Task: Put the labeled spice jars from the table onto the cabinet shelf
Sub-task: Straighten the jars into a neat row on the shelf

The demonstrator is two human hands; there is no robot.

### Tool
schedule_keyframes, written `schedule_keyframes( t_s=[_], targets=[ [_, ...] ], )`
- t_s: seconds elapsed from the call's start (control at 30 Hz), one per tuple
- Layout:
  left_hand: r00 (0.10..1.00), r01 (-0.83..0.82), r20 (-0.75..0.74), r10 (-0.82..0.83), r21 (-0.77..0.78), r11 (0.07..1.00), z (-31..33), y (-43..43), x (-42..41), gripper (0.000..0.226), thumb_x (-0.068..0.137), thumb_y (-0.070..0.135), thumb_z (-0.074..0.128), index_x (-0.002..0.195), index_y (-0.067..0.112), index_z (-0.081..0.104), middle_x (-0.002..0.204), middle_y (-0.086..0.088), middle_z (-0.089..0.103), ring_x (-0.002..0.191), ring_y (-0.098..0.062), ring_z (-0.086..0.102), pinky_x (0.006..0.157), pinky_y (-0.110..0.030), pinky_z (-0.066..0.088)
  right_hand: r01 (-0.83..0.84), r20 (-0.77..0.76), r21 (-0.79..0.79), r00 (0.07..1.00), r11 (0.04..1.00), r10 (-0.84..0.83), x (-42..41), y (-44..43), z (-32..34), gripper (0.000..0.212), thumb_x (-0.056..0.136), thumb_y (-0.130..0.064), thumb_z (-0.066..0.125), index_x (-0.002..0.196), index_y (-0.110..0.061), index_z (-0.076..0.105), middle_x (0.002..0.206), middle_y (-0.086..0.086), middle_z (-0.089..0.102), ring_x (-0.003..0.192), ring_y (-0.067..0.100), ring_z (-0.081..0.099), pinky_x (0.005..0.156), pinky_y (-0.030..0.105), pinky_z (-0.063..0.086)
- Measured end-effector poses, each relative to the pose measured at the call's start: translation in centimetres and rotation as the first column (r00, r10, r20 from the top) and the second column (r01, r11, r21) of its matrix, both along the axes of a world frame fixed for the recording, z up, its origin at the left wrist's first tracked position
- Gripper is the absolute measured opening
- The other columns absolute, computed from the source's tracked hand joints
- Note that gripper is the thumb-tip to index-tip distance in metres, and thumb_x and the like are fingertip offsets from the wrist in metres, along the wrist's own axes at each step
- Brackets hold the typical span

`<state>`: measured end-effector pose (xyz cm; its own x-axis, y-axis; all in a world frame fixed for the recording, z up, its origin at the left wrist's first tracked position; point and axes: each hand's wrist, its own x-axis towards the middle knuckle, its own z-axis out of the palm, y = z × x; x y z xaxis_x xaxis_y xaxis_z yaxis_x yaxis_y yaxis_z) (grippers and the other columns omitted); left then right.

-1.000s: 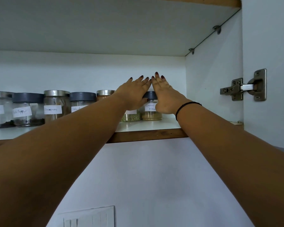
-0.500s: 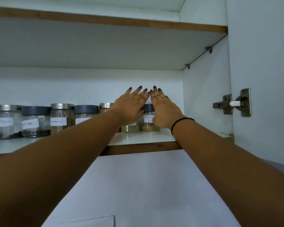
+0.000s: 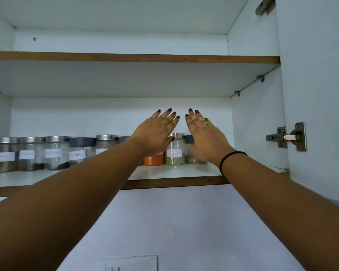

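Spice jars (image 3: 55,153): one row on the cabinet shelf (image 3: 174,181), from the far left to right of centre, with paper labels facing outward and steel or dark grey lids.
Right end of row: an orange-filled jar (image 3: 154,160), a green-herb jar (image 3: 175,152) and a tan-filled jar (image 3: 197,160), upright and just beside one another.
Left hand (image 3: 155,133): raised in front of the orange-filled jar with fingers straight and spread. The grip is fully open and holds nothing.
Right hand (image 3: 205,137): raised in front of the tan-filled jar with fingers straight. The grip is open and nothing is held. Whether the thumb touches the glass cannot be told.
Bench: not in view, so any jars left there cannot be counted.
Handling, as judged: smooth glass, rigid, breakable and somewhat slippery. The jars are partly filled, so probably light enough for one hand.
Where to take hold: around the body below the lid, with thumb and fingers on opposite sides, rather than by the lid alone.
Risk: the jars stand close together, so nudging one may knock its neighbour.
Surroundings: upper shelf (image 3: 125,57), and a door hinge (image 3: 288,136) at right.
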<state>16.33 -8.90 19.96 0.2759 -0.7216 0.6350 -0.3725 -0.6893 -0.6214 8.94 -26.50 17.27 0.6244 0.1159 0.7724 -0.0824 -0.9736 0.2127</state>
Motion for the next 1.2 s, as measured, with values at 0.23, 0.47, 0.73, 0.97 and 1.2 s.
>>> schedule_keyframes(
  t_s=[0.23, 0.47, 0.73, 0.97, 1.2],
  targets=[
    [0.999, 0.004, -0.037, -0.007, -0.081, 0.997, 0.7, 4.5, -3.8, 0.066, 0.105, 0.048, 0.02, 0.158, 0.016, -0.003, 0.166, -0.004, -0.002, 0.153, -0.02, -0.006, 0.124, -0.037, -0.003, 0.027, 0.018, -0.085, 1.0, 0.996, -0.026, -3.7, 4.4, 1.0, 0.082, 0.092, -0.021, 0.046, 0.157, -0.013, -0.005, 0.165, 0.006, -0.012, 0.152, 0.019, -0.008, 0.123, 0.034, 0.0],
    [0.999, -0.008, -0.043, 0.004, -0.086, 0.996, 1.5, 10.6, -8.4, 0.066, 0.105, 0.049, 0.02, 0.158, 0.015, -0.001, 0.166, -0.006, -0.001, 0.153, -0.02, -0.006, 0.125, -0.038, -0.002, 0.047, 0.025, -0.111, 0.999, 0.993, -0.044, -8.3, 9.9, 2.0, 0.082, 0.093, -0.025, 0.046, 0.157, -0.012, -0.004, 0.165, 0.007, -0.012, 0.153, 0.019, -0.007, 0.123, 0.035, 0.0],
    [0.997, -0.071, -0.03, 0.069, -0.065, 0.995, 1.0, 18.5, -14.2, 0.068, 0.104, 0.05, 0.018, 0.157, 0.014, -0.004, 0.166, -0.007, -0.004, 0.153, -0.021, -0.007, 0.125, -0.04, -0.002, 0.032, 0.048, -0.127, 0.999, 0.991, -0.026, -12.5, 18.0, 1.8, 0.082, 0.095, -0.03, 0.047, 0.157, -0.013, -0.004, 0.165, 0.007, -0.01, 0.153, 0.019, -0.003, 0.124, 0.035, 0.001],
    [0.994, -0.109, -0.032, 0.107, -0.081, 0.991, 0.2, 26.9, -18.6, 0.067, 0.105, 0.048, 0.018, 0.157, 0.013, -0.003, 0.166, -0.007, -0.002, 0.153, -0.02, -0.007, 0.125, -0.039, -0.003, -0.05, 0.064, -0.112, 0.996, 0.992, 0.057, -15.9, 27.0, 1.0, 0.08, 0.094, -0.026, 0.046, 0.157, -0.011, -0.002, 0.165, 0.008, -0.009, 0.153, 0.019, -0.002, 0.123, 0.034, 0.001],
    [0.981, -0.192, -0.012, 0.191, -0.112, 0.975, -0.3, 37.1, -22.6, 0.068, 0.104, 0.049, 0.02, 0.158, 0.013, 0.0, 0.166, -0.007, -0.001, 0.153, -0.02, -0.006, 0.123, -0.038, -0.004, -0.181, 0.05, -0.092, 0.981, 0.979, 0.186, -18.1, 35.6, 0.2, 0.082, 0.092, -0.026, 0.047, 0.157, -0.011, -0.002, 0.165, 0.007, -0.01, 0.153, 0.019, -0.002, 0.124, 0.034, 0.001]
  ],
)
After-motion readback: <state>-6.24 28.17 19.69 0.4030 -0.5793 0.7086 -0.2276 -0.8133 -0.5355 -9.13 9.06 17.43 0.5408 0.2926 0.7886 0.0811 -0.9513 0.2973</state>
